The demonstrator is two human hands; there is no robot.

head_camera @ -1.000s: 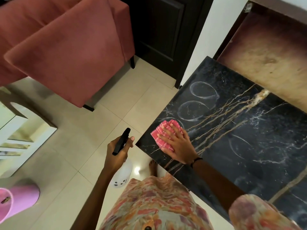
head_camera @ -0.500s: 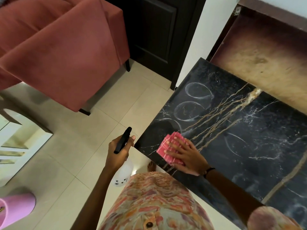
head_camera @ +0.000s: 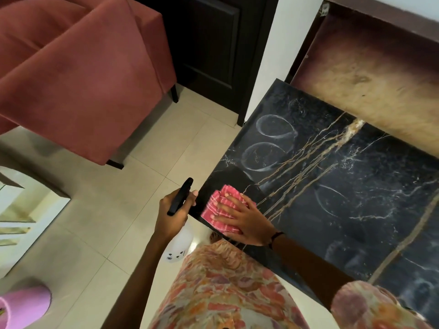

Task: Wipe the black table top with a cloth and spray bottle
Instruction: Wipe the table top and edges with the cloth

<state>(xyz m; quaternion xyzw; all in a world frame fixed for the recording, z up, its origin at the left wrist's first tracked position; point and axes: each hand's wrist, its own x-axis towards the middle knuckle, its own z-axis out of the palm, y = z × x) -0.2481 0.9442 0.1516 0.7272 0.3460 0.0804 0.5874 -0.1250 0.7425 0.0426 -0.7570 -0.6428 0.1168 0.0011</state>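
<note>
The black marble table top (head_camera: pixel 356 210) with gold veins fills the right side and carries pale ring marks near its left edge. A folded pink checked cloth (head_camera: pixel 216 207) lies at the table's near left corner. My right hand (head_camera: pixel 247 222) presses flat on the cloth with fingers spread. My left hand (head_camera: pixel 172 217) is just left of the table edge, over the floor, gripping a spray bottle (head_camera: pixel 179 248) with a black trigger head and a white translucent body that hangs below the hand.
A red upholstered armchair (head_camera: pixel 78 74) stands at the upper left on the beige tile floor (head_camera: pixel 142 198). A dark door (head_camera: pixel 213 43) is behind it. A pink bucket (head_camera: pixel 21 307) sits bottom left. A white shelf unit (head_camera: pixel 26 217) is at the left edge.
My right hand has slid the cloth toward me and to the table's near left corner edge. The left hand with the bottle has stayed beside the table edge.
</note>
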